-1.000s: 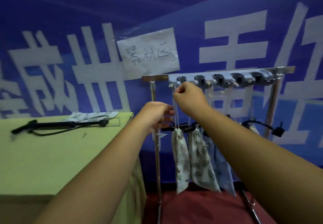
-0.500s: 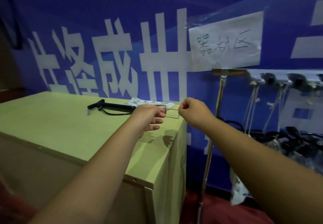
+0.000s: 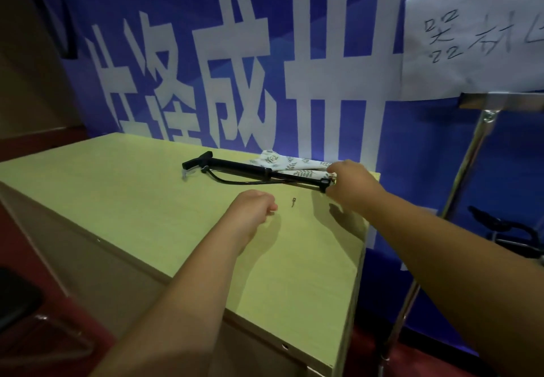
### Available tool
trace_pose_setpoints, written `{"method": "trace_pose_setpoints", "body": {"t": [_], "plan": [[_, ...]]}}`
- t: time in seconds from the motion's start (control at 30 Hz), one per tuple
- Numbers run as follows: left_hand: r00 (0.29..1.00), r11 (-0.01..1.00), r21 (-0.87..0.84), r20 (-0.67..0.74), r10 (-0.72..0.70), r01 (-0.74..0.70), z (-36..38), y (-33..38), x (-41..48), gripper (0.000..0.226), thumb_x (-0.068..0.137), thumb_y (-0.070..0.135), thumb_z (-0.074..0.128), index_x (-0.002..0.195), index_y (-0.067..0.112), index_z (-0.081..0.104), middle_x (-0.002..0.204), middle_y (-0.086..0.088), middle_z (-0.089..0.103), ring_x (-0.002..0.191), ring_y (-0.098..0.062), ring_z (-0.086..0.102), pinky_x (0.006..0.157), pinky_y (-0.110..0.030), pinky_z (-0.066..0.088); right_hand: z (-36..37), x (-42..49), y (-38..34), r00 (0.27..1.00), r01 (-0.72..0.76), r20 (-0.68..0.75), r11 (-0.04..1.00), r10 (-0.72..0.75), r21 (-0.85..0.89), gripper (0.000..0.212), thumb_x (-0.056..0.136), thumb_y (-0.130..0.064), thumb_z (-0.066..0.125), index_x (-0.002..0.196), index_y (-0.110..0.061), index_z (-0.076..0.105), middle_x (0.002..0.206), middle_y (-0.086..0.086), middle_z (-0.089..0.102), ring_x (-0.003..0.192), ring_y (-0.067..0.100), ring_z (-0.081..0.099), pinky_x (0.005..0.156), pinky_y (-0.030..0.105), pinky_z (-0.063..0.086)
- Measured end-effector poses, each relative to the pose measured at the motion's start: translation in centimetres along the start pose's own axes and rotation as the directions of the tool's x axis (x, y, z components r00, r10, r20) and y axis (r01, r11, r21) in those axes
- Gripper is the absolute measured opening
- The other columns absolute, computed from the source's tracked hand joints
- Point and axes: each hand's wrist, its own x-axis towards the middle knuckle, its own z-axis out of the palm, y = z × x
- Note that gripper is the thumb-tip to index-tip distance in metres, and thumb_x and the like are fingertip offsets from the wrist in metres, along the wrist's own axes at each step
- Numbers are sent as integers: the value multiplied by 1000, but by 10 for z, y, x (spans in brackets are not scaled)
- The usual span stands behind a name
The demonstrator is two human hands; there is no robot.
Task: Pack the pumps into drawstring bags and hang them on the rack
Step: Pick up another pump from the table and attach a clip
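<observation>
A black hand pump (image 3: 250, 169) with a T-handle and a thin hose lies on the yellow-green table (image 3: 132, 200) near its far right corner. A leaf-print drawstring bag (image 3: 287, 163) lies flat behind and under the pump. My right hand (image 3: 351, 180) is at the pump's right end and the bag's edge; its fingers are hidden, so I cannot tell whether it grips either one. My left hand (image 3: 253, 210) hovers over the table in front of the pump, fingers curled, holding nothing.
A small metal piece (image 3: 293, 201) lies on the table between my hands. The metal rack (image 3: 500, 102) stands to the right of the table, with black pump parts (image 3: 500, 226) low beside it. A dark seat (image 3: 17, 303) sits at the lower left.
My view swung left from the rack to the table. Both hands left the hung bags; the right reached the pump's end and the left came down over the table.
</observation>
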Motion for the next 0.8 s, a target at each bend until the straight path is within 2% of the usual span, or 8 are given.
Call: {"method": "trace_pose_setpoints", "body": {"t": [0.2, 0.3, 0.4, 0.5, 0.57, 0.67, 0.73, 0.8], "plan": [[999, 999, 28, 25, -26, 25, 4, 0, 17, 14, 82, 22, 67, 92, 18, 76, 102, -6, 80, 103, -30, 72, 93, -39, 55, 32, 28, -1, 997, 46, 68, 986, -35, -159, 41, 103, -27, 68, 144, -25, 64, 129, 7, 68, 110, 25, 62, 94, 40, 59], [996, 995, -55, 40, -78, 80, 0, 2, 26, 9, 93, 18, 63, 93, 16, 72, 102, -4, 80, 107, -26, 73, 89, -37, 57, 31, 34, -5, 996, 68, 67, 985, -57, -162, 33, 105, -27, 67, 137, -20, 69, 124, 8, 67, 108, 25, 63, 94, 38, 59], [991, 987, -96, 54, -122, 127, -3, 7, 29, 15, 100, 15, 59, 110, 10, 69, 99, -3, 80, 92, -18, 69, 72, -30, 56, 21, 35, -15, 992, 81, 107, 990, -68, -116, 26, 106, -25, 67, 129, -14, 73, 111, 7, 68, 96, 23, 65, 87, 36, 60], [984, 949, -258, 55, -172, 181, -4, 11, 36, 27, 102, 12, 58, 125, 0, 65, 110, -15, 76, 90, -20, 68, 83, -36, 63, 5, 30, -34, 992, 84, 93, 996, -82, -28, 24, 108, -25, 64, 124, -10, 72, 106, 8, 68, 92, 24, 65, 80, 35, 57], [978, 877, -434, 85, -188, 206, -8, 13, 41, 39, 104, 13, 59, 140, -1, 56, 126, -24, 66, 105, -27, 71, 97, -43, 62, -5, 23, -52, 991, 79, 101, 996, -84, 51, 25, 110, -28, 61, 122, -10, 71, 107, 10, 71, 93, 24, 66, 80, 37, 57], [955, 658, -693, 225, -193, 297, -17, 18, 43, 51, 107, 13, 55, 154, 5, 39, 149, -40, 42, 134, -48, 56, 109, -50, 54, -17, 12, -76, 994, 21, 105, 981, -42, 192, 30, 109, -33, 62, 118, -7, 73, 99, 9, 73, 90, 24, 71, 84, 41, 63], [959, 502, -818, 217, -181, 280, -24, 21, 43, 29, 106, 11, 53, 132, 0, 49, 135, -37, 51, 133, -46, 57, 107, -44, 54, -24, 4, -89, 986, -91, 165, 932, 34, 351, 27, 109, -33, 62, 114, -8, 69, 97, 11, 76, 86, 25, 78, 79, 37, 66], [974, 392, -898, 138, -179, 200, -32, 21, 45, 21, 107, 13, 52, 123, -1, 55, 131, -30, 58, 115, -35, 66, 101, -40, 55, -29, -11, -99, 962, -223, 252, 831, 103, 510, 20, 110, -27, 62, 111, -8, 65, 96, 13, 79, 83, 24, 82, 72, 33, 66]]}}
